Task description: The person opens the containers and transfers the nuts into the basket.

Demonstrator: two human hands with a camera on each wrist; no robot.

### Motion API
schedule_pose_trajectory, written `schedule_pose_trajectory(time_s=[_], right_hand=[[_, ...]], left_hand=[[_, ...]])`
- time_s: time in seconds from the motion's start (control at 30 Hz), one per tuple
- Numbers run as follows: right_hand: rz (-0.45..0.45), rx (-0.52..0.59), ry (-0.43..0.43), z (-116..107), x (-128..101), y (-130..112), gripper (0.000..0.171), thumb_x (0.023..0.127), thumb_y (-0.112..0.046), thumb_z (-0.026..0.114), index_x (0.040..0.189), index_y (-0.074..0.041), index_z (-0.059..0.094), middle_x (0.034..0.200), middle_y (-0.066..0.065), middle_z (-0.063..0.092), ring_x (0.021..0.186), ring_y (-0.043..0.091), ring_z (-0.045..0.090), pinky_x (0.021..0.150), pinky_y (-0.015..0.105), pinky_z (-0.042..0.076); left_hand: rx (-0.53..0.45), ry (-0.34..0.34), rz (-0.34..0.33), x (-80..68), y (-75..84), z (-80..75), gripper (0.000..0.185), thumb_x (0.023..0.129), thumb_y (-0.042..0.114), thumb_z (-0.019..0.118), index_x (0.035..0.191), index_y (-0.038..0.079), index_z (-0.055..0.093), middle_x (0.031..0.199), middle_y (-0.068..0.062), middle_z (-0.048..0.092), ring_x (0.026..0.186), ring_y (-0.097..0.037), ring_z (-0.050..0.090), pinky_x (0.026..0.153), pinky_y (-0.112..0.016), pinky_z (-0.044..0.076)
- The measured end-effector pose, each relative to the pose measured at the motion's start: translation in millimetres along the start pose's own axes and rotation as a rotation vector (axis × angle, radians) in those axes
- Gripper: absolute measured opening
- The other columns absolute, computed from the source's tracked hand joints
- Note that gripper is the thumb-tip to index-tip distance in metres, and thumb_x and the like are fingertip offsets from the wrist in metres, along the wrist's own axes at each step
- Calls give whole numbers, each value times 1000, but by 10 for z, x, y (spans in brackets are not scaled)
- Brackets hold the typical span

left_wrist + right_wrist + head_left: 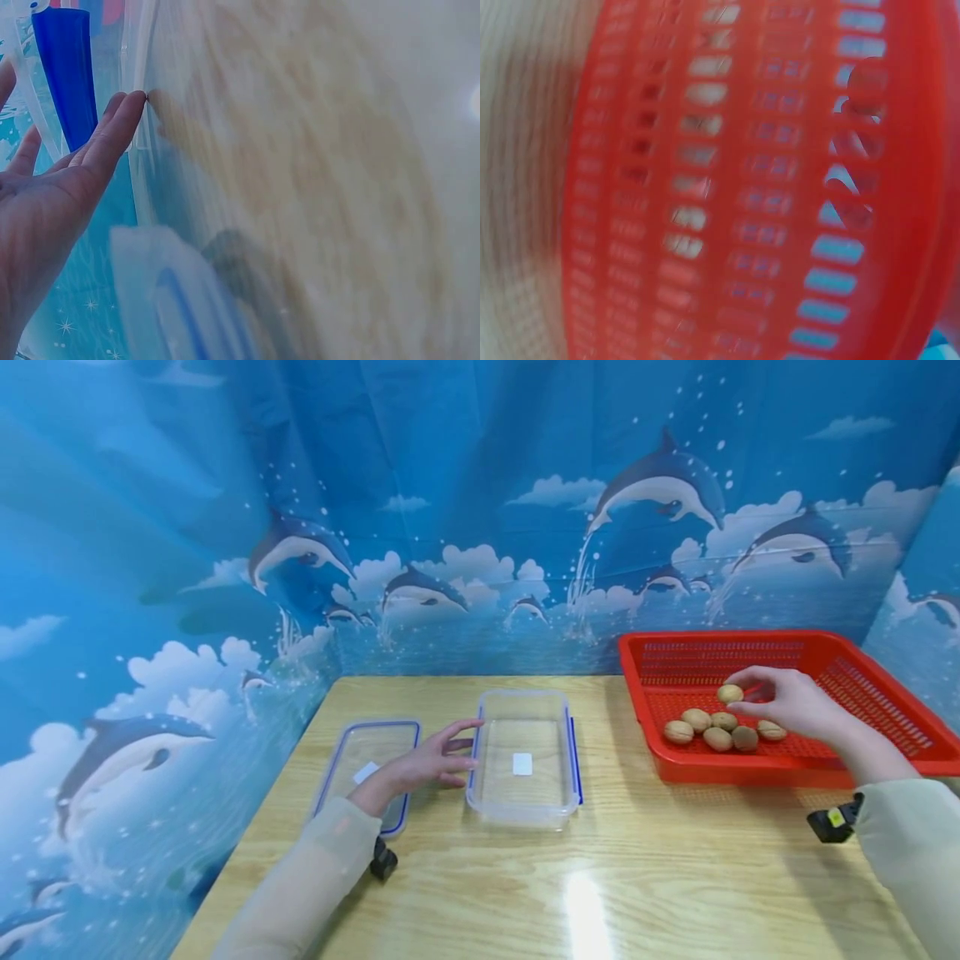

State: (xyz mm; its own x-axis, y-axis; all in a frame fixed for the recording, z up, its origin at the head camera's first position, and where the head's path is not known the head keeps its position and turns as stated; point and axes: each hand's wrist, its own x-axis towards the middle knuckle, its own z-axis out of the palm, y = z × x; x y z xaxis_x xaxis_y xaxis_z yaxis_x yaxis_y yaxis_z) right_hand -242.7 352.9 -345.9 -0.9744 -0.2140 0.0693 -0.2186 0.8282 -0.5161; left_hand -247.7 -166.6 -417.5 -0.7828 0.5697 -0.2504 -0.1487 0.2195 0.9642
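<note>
My right hand (787,700) pinches a walnut (730,694) between thumb and fingers, over the red basket (750,772). Below it, several more walnuts (717,739) lie on the basket floor. My left hand (427,762) reaches to the left side of a clear plastic box (522,810), its extended fingertips right at the rim. In the left wrist view the fingers (120,135) are straight beside the box wall, near a blue locking flap (67,75). Only the slotted basket wall (727,187) fills the right wrist view; the right hand is hidden there.
A clear lid with a blue seal (408,735) lies on the wooden table (480,893), left of the box and partly under the left forearm. Behind the table hangs a blue dolphin-print curtain (465,468). The basket stands at the table's back right.
</note>
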Motion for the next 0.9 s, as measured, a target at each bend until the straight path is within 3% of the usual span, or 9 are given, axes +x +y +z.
schedule_pose_trajectory(time_s=[0.27,0.37,0.53,0.9], right_hand=[[41,-46,-48,-63,76,394,47,87,-25,74,119,5,59,114,29,59,97,41,56,75,52,51],[64,-40,-73,-62,100,488,45,87,-25,74,116,6,60,110,26,61,95,39,56,74,50,51],[79,-24,-105,-21,116,570,43,86,-21,75,115,6,61,104,22,64,94,37,56,74,49,51],[94,-44,-131,67,187,637,41,87,-19,74,112,10,60,102,26,63,93,41,57,78,56,49]], left_hand=[[-5,-3,5,2,7,0,71,96,13,63,154,25,25,156,-22,19,131,-37,42,89,-42,52],[-5,-6,11,-1,3,-2,71,96,13,62,155,24,24,156,-23,19,130,-37,43,88,-43,52],[0,0,6,5,-4,2,71,95,16,64,154,25,26,156,-22,20,131,-37,42,88,-43,52],[6,22,-11,12,-19,2,69,95,14,63,153,27,28,156,-21,21,133,-37,40,88,-43,52]])
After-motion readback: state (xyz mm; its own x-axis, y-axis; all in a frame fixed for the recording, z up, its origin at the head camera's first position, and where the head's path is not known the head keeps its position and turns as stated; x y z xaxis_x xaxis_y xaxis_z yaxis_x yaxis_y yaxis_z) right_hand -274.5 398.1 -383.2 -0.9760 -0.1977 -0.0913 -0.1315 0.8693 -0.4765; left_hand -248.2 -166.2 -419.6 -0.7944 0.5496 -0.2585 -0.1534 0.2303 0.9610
